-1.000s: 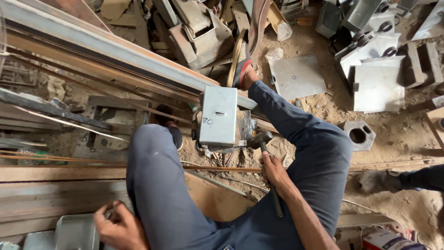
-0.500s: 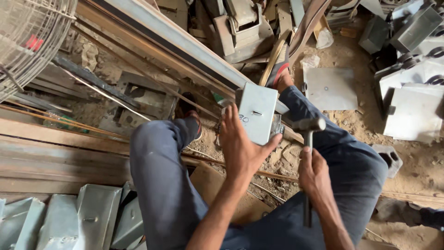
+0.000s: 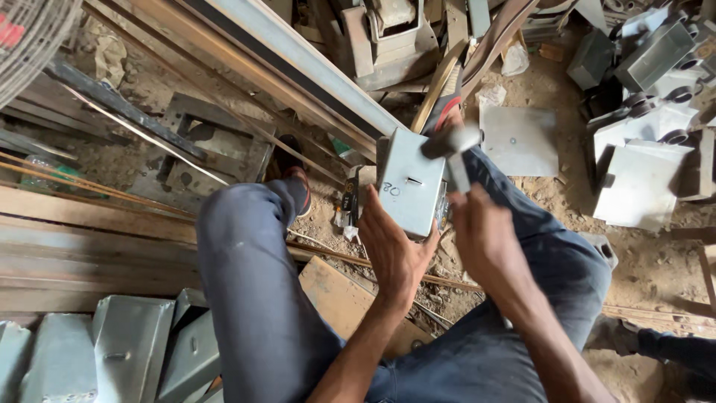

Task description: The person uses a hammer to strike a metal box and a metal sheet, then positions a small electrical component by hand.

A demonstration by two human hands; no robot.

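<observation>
Hammer (image 3: 453,149) up, blurred, head over top edge of grey metal box (image 3: 409,190). Right hand (image 3: 485,235) fingers closed round handle. Left hand (image 3: 391,250) fingers spread, gripping box's near lower edge, box upright between knees on sandy ground. Box's inside hidden. More folded metal boxes (image 3: 112,358) stacked lower left, others (image 3: 641,172) piled right. Fan guard (image 3: 30,37) top left.

The person wears dark blue trousers (image 3: 253,298), a dark shoe with red trim (image 3: 292,172), and has bare forearms.
</observation>
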